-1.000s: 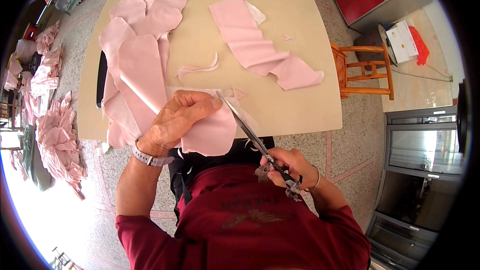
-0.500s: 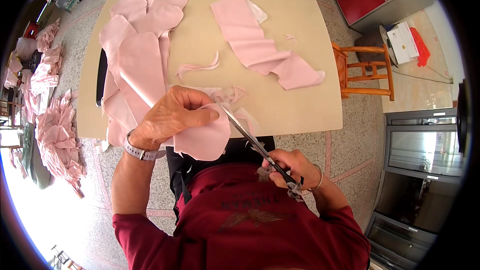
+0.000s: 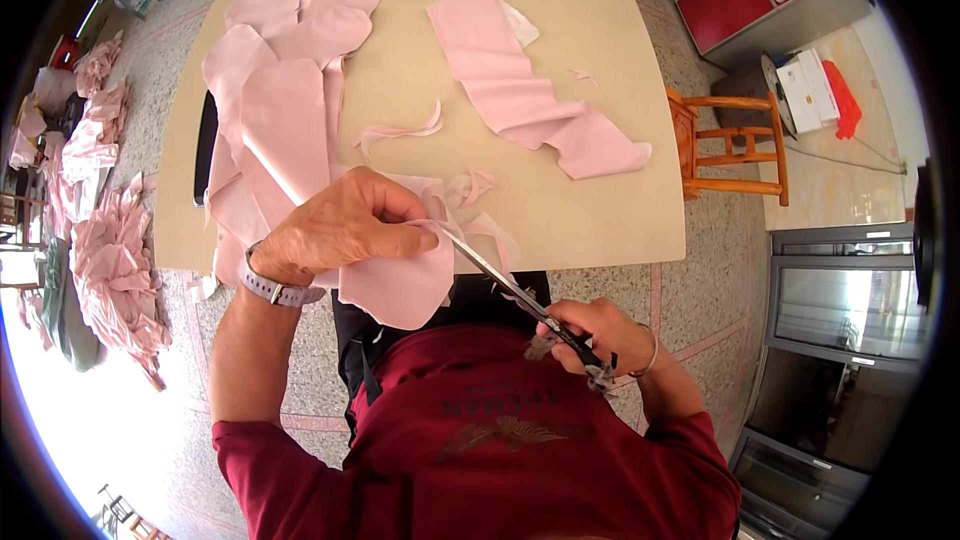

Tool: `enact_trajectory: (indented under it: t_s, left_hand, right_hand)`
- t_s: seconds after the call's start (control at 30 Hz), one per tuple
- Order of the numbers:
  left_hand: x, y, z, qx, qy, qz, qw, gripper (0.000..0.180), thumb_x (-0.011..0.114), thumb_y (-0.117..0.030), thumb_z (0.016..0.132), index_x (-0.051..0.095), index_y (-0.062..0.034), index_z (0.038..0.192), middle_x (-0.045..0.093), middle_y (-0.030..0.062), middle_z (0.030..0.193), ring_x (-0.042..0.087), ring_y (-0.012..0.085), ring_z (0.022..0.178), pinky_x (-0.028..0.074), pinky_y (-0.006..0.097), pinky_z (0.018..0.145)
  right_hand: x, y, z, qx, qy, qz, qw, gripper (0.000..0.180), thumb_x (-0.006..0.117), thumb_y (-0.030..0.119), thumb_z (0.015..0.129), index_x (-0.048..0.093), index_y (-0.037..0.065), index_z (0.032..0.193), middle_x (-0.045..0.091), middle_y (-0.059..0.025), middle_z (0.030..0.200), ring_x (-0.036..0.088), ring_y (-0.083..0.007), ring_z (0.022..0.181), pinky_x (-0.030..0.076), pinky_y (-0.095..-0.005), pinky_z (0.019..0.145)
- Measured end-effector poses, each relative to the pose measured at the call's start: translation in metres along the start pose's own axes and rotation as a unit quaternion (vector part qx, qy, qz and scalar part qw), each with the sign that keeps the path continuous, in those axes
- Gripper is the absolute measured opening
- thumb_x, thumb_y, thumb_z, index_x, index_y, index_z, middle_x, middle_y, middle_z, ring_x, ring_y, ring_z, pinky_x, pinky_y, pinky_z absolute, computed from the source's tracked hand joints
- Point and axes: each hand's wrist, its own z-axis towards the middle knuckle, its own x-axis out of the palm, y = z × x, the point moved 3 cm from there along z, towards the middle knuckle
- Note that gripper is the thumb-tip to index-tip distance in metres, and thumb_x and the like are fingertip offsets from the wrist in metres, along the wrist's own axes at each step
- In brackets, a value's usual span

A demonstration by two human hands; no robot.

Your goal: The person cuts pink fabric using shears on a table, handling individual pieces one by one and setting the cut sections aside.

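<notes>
Between thumb and fingers, my left hand (image 3: pixel 350 230) pinches a pink fabric piece (image 3: pixel 398 288) that hangs over the table's near edge. My right hand (image 3: pixel 590 333) grips the handles of long scissors (image 3: pixel 495 275), which are wrapped with greyish cloth. Their blades point up and left, with the tips at the fabric's edge beside my left thumb. Thin pink offcuts (image 3: pixel 470 186) lie just beyond the tips. To the left, a pile of cut pink pieces (image 3: pixel 285 115) overlaps on the table.
On the beige table (image 3: pixel 390 70) a longer, wrinkled pink strip (image 3: pixel 535 100) lies at right, and a curled offcut (image 3: pixel 403 130) in the middle. A wooden chair (image 3: pixel 735 145) stands at the right edge. Heaped pink cloth (image 3: pixel 118 280) covers floor at far left. Glass-fronted cabinets (image 3: pixel 845 310) stand right.
My left hand has shifted slightly left with the fabric, whose hanging part has swung a little. The scissors' tips stay at its edge, and my right hand has moved slightly right.
</notes>
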Motion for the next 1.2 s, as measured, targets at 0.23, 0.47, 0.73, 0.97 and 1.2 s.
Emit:
enact_trajectory:
  t_s: [0.23, 0.47, 0.73, 0.97, 1.2]
  left_hand:
    - [-0.002, -0.009, 0.001, -0.021, 0.042, 0.089, 0.995, 0.023, 0.067, -0.019, 0.081, 0.069, 0.0041, 0.078, 0.053, -0.0066, 0.06, 0.045, 0.0038, 0.059, 0.036, 0.025, 0.053]
    - [-0.003, -0.012, 0.004, -0.015, 0.079, 0.088, 0.993, 0.023, 0.064, -0.016, 0.08, 0.071, 0.0041, 0.086, 0.057, -0.0051, 0.065, 0.048, 0.0053, 0.063, 0.04, 0.026, 0.057]
    - [-0.004, -0.011, 0.009, -0.015, 0.091, 0.063, 0.994, 0.019, 0.063, -0.012, 0.078, 0.071, 0.0052, 0.082, 0.058, -0.0058, 0.065, 0.048, 0.0033, 0.062, 0.039, 0.023, 0.056]
    - [-0.004, -0.011, 0.01, -0.034, 0.11, 0.04, 0.993, 0.019, 0.063, -0.013, 0.081, 0.071, 0.0046, 0.081, 0.055, -0.0076, 0.064, 0.046, 0.0026, 0.059, 0.037, 0.023, 0.053]
    - [-0.006, -0.014, 0.013, -0.022, 0.125, 0.117, 0.985, 0.021, 0.067, -0.018, 0.082, 0.07, 0.0028, 0.08, 0.057, -0.006, 0.064, 0.048, 0.0041, 0.061, 0.039, 0.025, 0.055]
  right_hand:
    - [-0.006, -0.006, -0.003, -0.011, 0.011, -0.06, 0.998, 0.024, 0.066, 0.01, 0.081, 0.058, 0.006, 0.103, 0.056, -0.0077, 0.06, 0.057, -0.0197, 0.051, 0.045, -0.0299, 0.051]
    - [-0.011, -0.007, -0.005, -0.002, 0.004, -0.067, 0.998, 0.022, 0.065, 0.012, 0.079, 0.063, 0.004, 0.1, 0.057, -0.0093, 0.063, 0.056, -0.0231, 0.048, 0.044, -0.0314, 0.049]
    - [-0.011, -0.013, -0.007, -0.018, 0.005, -0.079, 0.997, 0.023, 0.066, 0.015, 0.08, 0.061, 0.006, 0.101, 0.057, -0.0093, 0.061, 0.058, -0.0236, 0.049, 0.046, -0.0323, 0.05]
    - [-0.011, -0.014, -0.007, -0.019, 0.014, -0.075, 0.997, 0.023, 0.067, 0.016, 0.083, 0.06, 0.007, 0.103, 0.057, -0.0099, 0.062, 0.058, -0.0242, 0.05, 0.046, -0.0335, 0.05]
    - [-0.009, -0.015, -0.008, -0.037, -0.002, -0.074, 0.997, 0.023, 0.066, 0.016, 0.083, 0.06, 0.007, 0.103, 0.057, -0.0107, 0.062, 0.058, -0.0247, 0.05, 0.047, -0.0338, 0.051]
